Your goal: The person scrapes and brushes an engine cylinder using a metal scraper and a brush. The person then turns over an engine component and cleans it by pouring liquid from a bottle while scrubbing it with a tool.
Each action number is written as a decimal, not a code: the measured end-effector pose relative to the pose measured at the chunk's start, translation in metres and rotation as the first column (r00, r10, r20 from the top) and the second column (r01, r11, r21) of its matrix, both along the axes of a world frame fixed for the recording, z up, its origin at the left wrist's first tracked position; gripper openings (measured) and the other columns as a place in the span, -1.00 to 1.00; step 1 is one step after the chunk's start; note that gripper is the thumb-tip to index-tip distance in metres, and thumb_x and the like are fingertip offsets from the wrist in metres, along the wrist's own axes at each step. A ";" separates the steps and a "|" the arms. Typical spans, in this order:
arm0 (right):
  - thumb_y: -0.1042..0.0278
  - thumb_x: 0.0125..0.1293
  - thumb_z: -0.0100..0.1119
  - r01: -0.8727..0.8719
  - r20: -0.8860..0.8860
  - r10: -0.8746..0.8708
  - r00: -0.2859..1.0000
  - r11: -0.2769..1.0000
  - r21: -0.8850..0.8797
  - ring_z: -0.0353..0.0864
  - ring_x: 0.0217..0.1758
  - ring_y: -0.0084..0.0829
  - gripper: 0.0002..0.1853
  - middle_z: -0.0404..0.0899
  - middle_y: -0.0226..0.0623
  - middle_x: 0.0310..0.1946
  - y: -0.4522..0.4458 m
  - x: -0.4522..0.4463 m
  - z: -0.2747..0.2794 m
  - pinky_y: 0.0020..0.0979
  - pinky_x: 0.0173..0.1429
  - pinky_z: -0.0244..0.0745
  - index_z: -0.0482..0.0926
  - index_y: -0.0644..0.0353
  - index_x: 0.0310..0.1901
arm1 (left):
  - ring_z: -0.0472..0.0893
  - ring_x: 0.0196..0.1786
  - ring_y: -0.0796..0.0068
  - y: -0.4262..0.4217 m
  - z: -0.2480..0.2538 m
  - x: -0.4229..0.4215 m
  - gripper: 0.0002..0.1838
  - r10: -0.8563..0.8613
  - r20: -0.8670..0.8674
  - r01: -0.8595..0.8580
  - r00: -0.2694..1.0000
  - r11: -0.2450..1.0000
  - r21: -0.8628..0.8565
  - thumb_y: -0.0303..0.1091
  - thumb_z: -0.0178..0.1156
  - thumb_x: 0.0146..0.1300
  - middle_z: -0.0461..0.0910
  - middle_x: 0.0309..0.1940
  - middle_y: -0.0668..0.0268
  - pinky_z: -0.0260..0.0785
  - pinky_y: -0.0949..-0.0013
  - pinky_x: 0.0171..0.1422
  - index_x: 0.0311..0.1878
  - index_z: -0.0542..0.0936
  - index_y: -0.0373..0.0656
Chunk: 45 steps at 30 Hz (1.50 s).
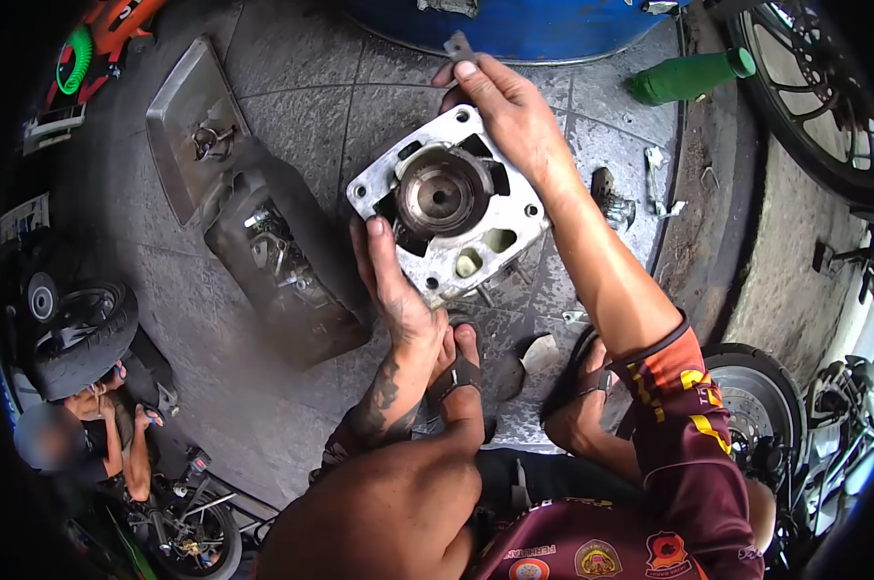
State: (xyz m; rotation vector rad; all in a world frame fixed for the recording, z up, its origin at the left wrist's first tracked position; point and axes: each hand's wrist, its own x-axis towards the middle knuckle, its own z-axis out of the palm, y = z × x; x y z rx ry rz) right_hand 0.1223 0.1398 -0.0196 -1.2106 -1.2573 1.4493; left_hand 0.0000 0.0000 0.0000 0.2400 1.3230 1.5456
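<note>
A metal engine cylinder block with a round bore and several bolt holes is held up above the tiled floor, its flat face toward the camera. My left hand grips its lower left edge, thumb on the face and the other fingers hidden behind. At the upper right edge is my right hand, its thumb and fingers pinching a small flat metal scraper or blade that points away from me. The wrist of that hand lies close beside the block.
A metal tray and a dark bin of parts lie left. A green bottle, blue drum and loose parts are beyond and right. Another person sits lower left near wheels. My feet are below the block.
</note>
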 end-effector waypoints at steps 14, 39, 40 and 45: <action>0.27 0.46 0.07 0.199 0.529 -0.109 0.842 0.973 -0.116 0.59 -0.35 0.21 -0.79 0.52 0.14 -0.55 -0.144 0.034 0.092 -0.03 -0.34 0.41 0.46 0.27 -0.20 | 0.27 0.43 0.20 0.009 0.025 0.006 -0.16 -0.041 -0.182 0.028 0.982 0.997 -0.076 0.08 0.07 0.40 0.15 0.43 0.03 0.18 0.15 0.47 0.49 0.07 -0.34; 0.28 0.44 0.05 0.026 0.774 0.019 0.633 0.999 -0.046 0.58 -0.48 0.18 -0.71 0.51 0.15 -0.63 -0.136 0.031 0.092 0.02 -0.37 0.48 0.56 0.30 -0.39 | 0.44 0.26 0.24 0.009 0.021 0.007 -0.35 0.006 -0.085 -0.006 0.996 1.000 -0.002 -0.06 0.10 0.42 0.36 0.28 0.05 0.37 0.22 0.29 0.42 0.21 -0.25; 0.29 0.44 0.04 0.054 0.755 -0.026 0.656 0.998 -0.012 0.59 -0.48 0.16 -0.71 0.51 0.15 -0.63 -0.141 0.023 0.092 0.02 -0.38 0.48 0.57 0.30 -0.39 | 0.44 0.26 0.24 0.006 0.021 0.007 -0.35 0.007 -0.085 -0.008 0.996 1.000 -0.015 -0.06 0.09 0.42 0.36 0.28 0.05 0.37 0.22 0.29 0.42 0.21 -0.25; 0.25 0.46 0.02 0.012 0.733 0.076 0.676 0.993 -0.114 0.59 -0.44 0.18 -0.68 0.53 0.16 -0.60 -0.134 0.034 0.098 0.03 -0.32 0.49 0.59 0.30 -0.36 | 0.43 0.27 0.21 0.008 0.020 0.005 -0.28 0.030 -0.114 -0.034 0.993 0.999 -0.028 -0.04 0.11 0.41 0.32 0.29 0.00 0.37 0.20 0.29 0.45 0.15 -0.29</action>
